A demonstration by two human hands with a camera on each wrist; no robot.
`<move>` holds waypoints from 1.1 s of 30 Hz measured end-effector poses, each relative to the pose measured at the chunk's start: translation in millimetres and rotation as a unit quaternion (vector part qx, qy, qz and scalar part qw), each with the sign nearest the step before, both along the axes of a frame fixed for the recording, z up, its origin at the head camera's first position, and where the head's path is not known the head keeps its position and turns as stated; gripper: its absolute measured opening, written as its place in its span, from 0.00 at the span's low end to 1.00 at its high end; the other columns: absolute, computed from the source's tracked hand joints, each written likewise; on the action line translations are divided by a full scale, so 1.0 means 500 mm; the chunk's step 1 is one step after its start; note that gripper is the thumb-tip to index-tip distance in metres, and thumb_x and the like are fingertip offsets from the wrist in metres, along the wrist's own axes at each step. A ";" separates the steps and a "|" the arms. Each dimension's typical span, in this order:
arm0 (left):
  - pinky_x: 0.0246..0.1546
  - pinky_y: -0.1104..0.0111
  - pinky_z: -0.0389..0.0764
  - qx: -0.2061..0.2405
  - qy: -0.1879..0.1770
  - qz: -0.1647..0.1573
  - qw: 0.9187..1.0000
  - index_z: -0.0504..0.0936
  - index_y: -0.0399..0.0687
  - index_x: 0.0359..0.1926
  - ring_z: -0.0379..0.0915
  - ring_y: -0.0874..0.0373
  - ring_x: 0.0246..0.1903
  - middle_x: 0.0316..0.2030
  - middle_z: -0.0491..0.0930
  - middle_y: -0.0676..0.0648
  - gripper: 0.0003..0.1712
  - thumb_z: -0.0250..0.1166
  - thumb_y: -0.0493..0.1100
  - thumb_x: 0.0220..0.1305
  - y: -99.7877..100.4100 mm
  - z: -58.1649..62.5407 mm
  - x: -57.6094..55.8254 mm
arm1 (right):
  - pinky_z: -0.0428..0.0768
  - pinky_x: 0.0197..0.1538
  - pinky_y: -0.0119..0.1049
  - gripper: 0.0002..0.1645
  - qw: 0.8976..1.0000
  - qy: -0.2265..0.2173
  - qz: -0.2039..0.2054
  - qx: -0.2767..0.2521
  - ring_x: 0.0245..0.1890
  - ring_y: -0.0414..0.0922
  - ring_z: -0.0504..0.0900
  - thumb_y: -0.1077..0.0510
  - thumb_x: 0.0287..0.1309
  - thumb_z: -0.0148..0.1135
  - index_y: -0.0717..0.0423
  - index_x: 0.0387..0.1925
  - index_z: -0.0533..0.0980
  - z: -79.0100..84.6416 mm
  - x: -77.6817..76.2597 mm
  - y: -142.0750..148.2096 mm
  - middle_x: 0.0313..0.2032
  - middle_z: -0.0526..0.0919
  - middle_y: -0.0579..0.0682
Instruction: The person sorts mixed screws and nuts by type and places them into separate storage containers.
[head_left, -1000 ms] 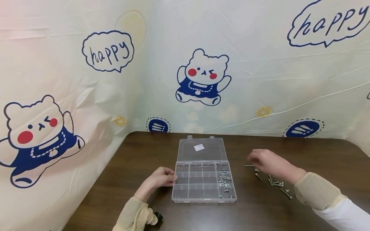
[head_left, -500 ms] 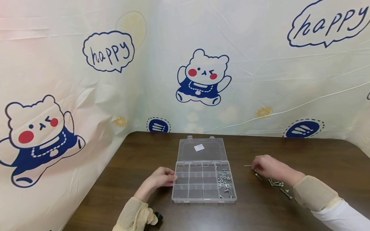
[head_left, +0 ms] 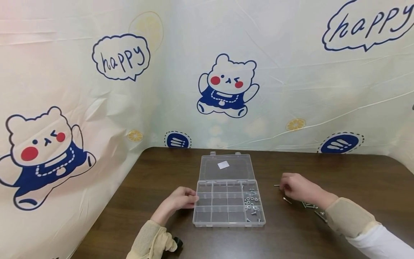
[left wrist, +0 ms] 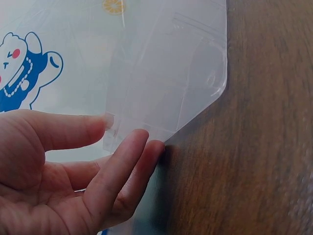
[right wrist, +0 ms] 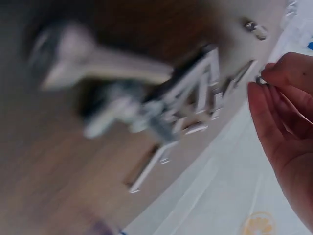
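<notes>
A clear plastic compartment box (head_left: 215, 224) lies with its lid (head_left: 210, 172) folded back. My left hand (head_left: 179, 198) holds the box's left side, its thumb at the rim and its fingers lower down, as the left wrist view shows. Several nuts (head_left: 249, 203) and short bolts lie in the box's right column. To the right of the box, my right hand (head_left: 295, 187) is low over scattered bolts (head_left: 320, 216). In the right wrist view its thumb and forefinger pinch a small metal fastener (right wrist: 259, 79), mostly hidden by the fingertips.
Loose bolts spread across the brown table (head_left: 155, 169) around the right hand; some show blurred in the right wrist view. A small white paper (head_left: 223, 164) shows at the lid. A patterned cloth (head_left: 275, 108) hangs behind the table. A dark object (head_left: 178, 242) is beside the left sleeve.
My right hand has come down towards the loose bolts and then shifted slightly left, pinching a small fastener now. The left hand has stayed at the box.
</notes>
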State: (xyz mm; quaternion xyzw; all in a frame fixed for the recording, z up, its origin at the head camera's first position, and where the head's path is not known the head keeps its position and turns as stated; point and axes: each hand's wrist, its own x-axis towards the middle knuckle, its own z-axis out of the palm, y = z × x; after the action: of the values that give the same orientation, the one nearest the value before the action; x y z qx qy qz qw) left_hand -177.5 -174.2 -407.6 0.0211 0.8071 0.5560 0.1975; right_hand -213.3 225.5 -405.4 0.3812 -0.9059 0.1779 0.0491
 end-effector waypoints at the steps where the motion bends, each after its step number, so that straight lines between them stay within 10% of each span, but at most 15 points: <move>1: 0.37 0.64 0.82 0.002 0.001 0.000 1.000 0.71 0.18 0.43 0.74 0.57 0.30 0.31 0.73 0.42 0.16 0.58 0.31 0.58 0.000 0.000 0.000 | 0.76 0.24 0.28 0.11 1.000 -0.003 -0.004 -0.003 0.24 0.35 0.70 0.73 0.39 0.60 0.55 0.22 0.77 0.007 0.005 -0.008 0.24 0.72 0.42; 17: 0.37 0.64 0.82 0.012 0.002 -0.003 1.000 0.70 0.17 0.44 0.74 0.57 0.31 0.31 0.72 0.43 0.17 0.58 0.31 0.58 -0.002 -0.003 0.000 | 0.75 0.36 0.20 0.17 0.967 0.154 0.155 -0.131 0.33 0.38 0.75 0.75 0.31 0.60 0.54 0.26 0.76 0.054 0.068 -0.112 0.32 0.76 0.44; 33: 0.37 0.64 0.82 0.022 0.004 -0.004 1.000 0.69 0.16 0.43 0.74 0.57 0.31 0.31 0.73 0.42 0.17 0.58 0.30 0.58 -0.002 0.001 0.003 | 0.75 0.41 0.21 0.18 0.959 0.149 0.216 -0.104 0.36 0.37 0.75 0.74 0.31 0.64 0.54 0.29 0.76 0.048 0.092 -0.140 0.34 0.76 0.44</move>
State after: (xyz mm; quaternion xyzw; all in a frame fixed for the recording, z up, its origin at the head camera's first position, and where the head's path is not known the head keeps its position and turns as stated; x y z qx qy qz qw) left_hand -175.9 -175.1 -407.3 0.0307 0.7953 0.5730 0.1957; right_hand -167.1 155.5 -381.3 0.5829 -0.7608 0.2186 0.1837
